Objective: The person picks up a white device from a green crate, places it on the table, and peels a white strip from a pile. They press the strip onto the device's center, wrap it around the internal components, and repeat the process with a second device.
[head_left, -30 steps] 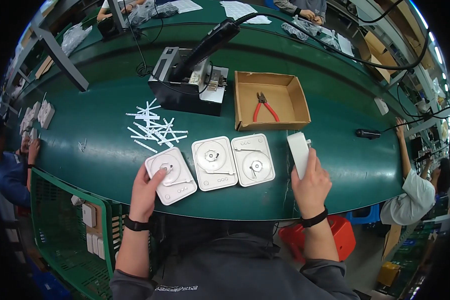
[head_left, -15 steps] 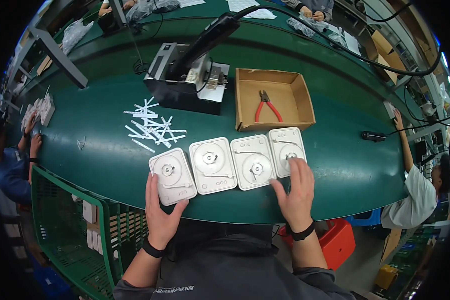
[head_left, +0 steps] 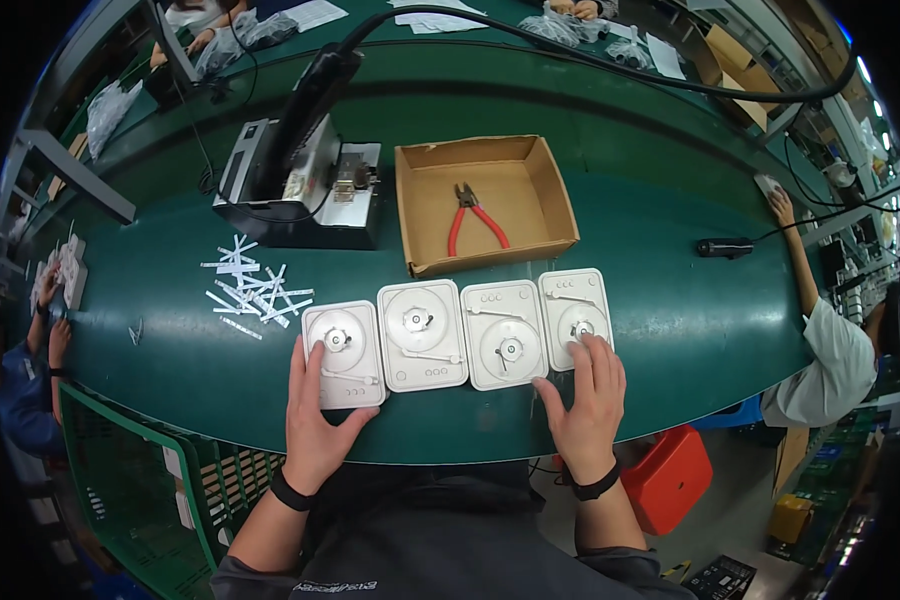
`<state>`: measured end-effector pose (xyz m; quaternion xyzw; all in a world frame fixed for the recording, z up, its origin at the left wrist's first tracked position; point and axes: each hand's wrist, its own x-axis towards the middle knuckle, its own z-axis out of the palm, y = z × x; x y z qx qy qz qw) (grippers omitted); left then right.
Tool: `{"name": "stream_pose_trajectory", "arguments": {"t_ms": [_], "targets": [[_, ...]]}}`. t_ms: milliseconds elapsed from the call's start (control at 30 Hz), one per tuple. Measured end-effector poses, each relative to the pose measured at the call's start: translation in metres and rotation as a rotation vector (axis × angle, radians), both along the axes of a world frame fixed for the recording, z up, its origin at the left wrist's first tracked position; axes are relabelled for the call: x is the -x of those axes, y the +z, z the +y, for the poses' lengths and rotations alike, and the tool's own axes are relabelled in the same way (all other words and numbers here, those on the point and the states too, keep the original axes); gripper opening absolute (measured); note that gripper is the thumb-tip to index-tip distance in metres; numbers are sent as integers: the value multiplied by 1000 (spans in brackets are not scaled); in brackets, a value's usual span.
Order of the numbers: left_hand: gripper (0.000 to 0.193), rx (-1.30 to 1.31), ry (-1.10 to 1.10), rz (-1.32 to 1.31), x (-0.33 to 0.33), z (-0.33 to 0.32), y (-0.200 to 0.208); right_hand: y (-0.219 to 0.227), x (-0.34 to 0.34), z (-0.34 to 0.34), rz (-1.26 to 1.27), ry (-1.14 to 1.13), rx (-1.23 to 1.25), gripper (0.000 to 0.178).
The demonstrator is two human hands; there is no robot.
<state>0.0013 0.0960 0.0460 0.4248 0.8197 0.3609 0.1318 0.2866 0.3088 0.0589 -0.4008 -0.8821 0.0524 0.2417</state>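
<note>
Several white plastic casings shaped like small record players lie side by side in a row, each with a round disc and a thin arm. My left hand (head_left: 317, 432) rests at the leftmost casing (head_left: 360, 391), fingers along its left side and thumb by its lower right corner. Fingers of my right hand (head_left: 584, 418) lie stretched over the lower part of the rightmost casing (head_left: 574, 285). Its thumb is at the lower right corner of the neighbouring casing (head_left: 490, 303). Between them sits another casing (head_left: 395, 362) that neither hand touches. Both hands have their fingers apart.
Behind the row stands an open cardboard box (head_left: 490, 265) holding red-handled cutters (head_left: 478, 222). White strips (head_left: 250, 285) lie in a pile near a black-and-grey machine (head_left: 295, 232). A green crate (head_left: 140, 440) is at the lower left, a red stool (head_left: 670, 480) lower right. Other people work around the tables.
The leftmost casing has turned straighter and sits closer in line with the others. My hands stay on the outer casings. The whole view has shifted, with the box and machine now further left.
</note>
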Motion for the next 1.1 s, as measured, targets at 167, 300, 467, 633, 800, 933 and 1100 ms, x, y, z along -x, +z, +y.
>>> {"name": "stream_pose_trajectory", "arguments": {"t_ms": [167,300,467,633,800,933,1100], "targets": [[111,-3,-40,35,9,17,4,3,2,11,14,-9,31,64],[106,-13,-48,65,15,6,5,9,-1,13,-18,-5,14,66],[100,-76,-10,-251,26,-5,-1,21,20,-12,-18,111,-56,67],[98,-104,-31,-54,37,1,-5,29,67,-45,-2,364,-15,67],[77,-124,-13,40,86,-18,5,28,110,-66,-70,556,-38,66],[59,-71,197,272,129,-30,0,19,141,-71,-93,662,-45,67],[42,33,269,279,135,-36,-11,16,164,-62,-154,630,-100,67]]}}
